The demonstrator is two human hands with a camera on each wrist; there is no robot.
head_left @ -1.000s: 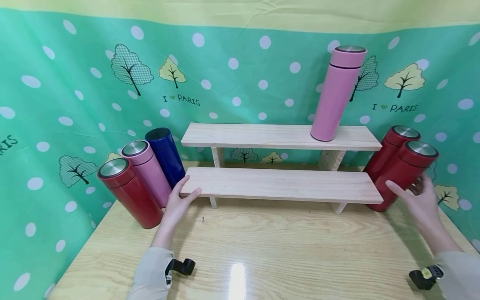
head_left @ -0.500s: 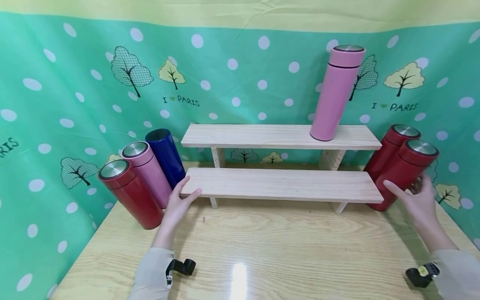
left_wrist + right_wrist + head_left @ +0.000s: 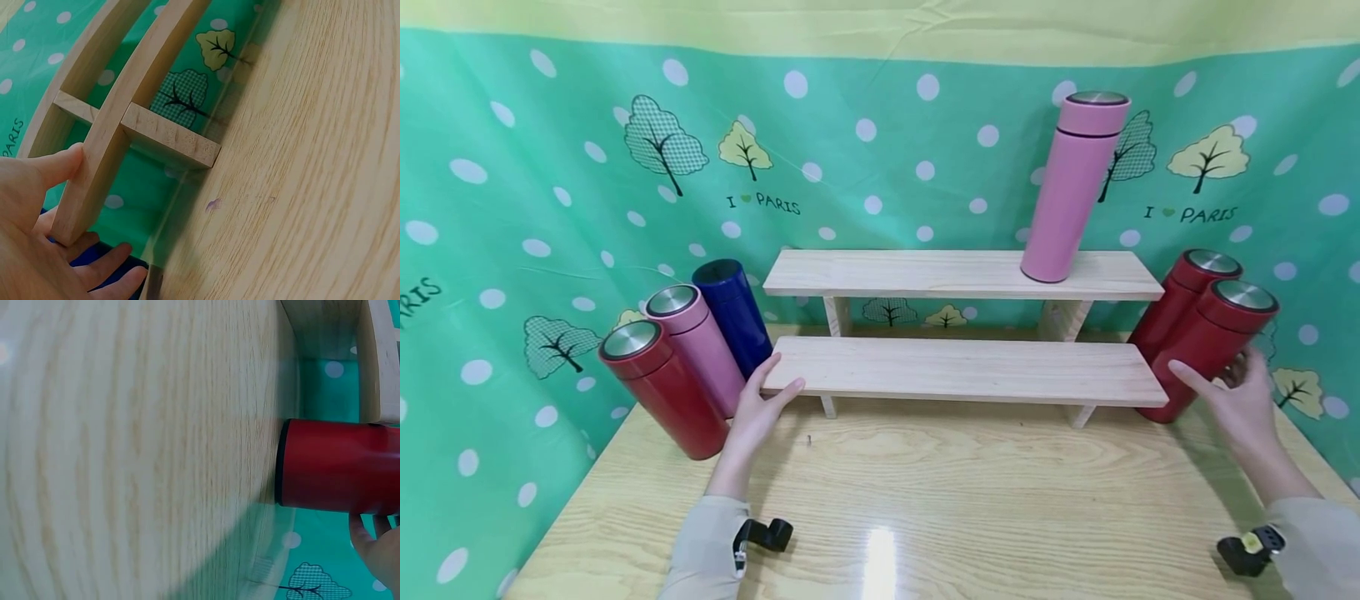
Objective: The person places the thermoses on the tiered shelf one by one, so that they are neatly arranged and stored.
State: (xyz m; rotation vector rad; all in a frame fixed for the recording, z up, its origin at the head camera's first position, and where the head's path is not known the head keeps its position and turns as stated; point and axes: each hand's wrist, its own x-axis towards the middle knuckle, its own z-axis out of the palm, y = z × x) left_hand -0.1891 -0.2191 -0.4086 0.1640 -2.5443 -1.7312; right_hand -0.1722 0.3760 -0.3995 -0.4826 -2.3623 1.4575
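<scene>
In the head view, my left hand (image 3: 756, 415) holds the left end of the lower wooden shelf (image 3: 962, 367), thumb at the front edge. The left wrist view shows that thumb against the plank (image 3: 103, 159), with the other fingers spread around its end. On the right, my right hand (image 3: 1246, 407) grips an upright red thermos (image 3: 1206, 346) standing on the table against the shelf's right end. The right wrist view has this red thermos (image 3: 337, 465) with fingers on its side. Behind it stands another red thermos (image 3: 1180, 279), partly hidden.
A pink thermos (image 3: 1071, 192) stands on the upper shelf (image 3: 887, 272), right of its middle. Left of the shelves are a red thermos (image 3: 666, 392), a pink thermos (image 3: 703, 350) and a blue bottle (image 3: 733, 312) on the table (image 3: 985, 500). A patterned green cloth (image 3: 865, 167) hangs behind.
</scene>
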